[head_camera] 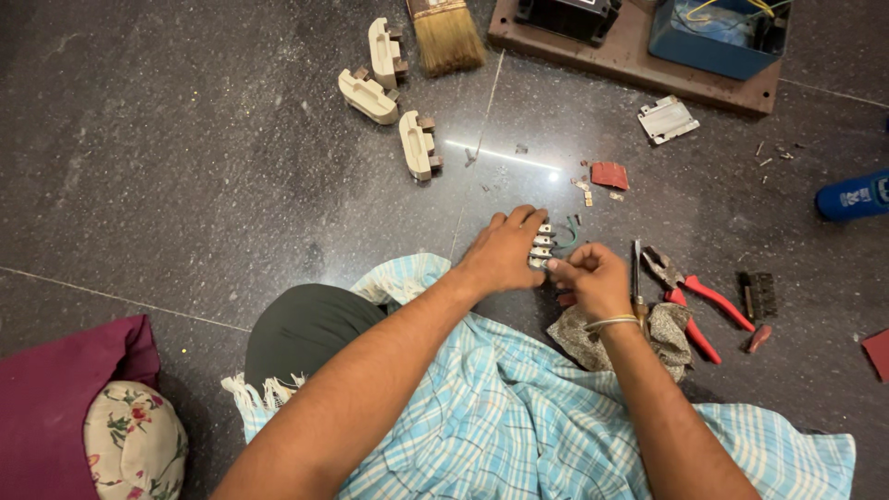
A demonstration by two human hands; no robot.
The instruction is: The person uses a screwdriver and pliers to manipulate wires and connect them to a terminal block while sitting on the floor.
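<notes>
My left hand (505, 250) rests over a small metal-and-white electrical contact block (543, 246) on the dark stone floor and holds it down. My right hand (591, 278) pinches the block's near edge with thumb and fingers. A short green wire (569, 231) curls out of the block's far side. A screwdriver (636, 278) lies just right of my right hand. Red-handled pliers (690, 296) lie beyond it. A grey rag (648, 333) sits under my right wrist.
Three cream fuse holders (389, 93) and a paintbrush (446, 37) lie at the top. A brown board (639, 56) carries a black unit and a blue box (718, 37). A metal plate (667, 118), red sandpaper scrap (609, 174), black comb-like part (761, 293) and blue can (854, 194) lie right.
</notes>
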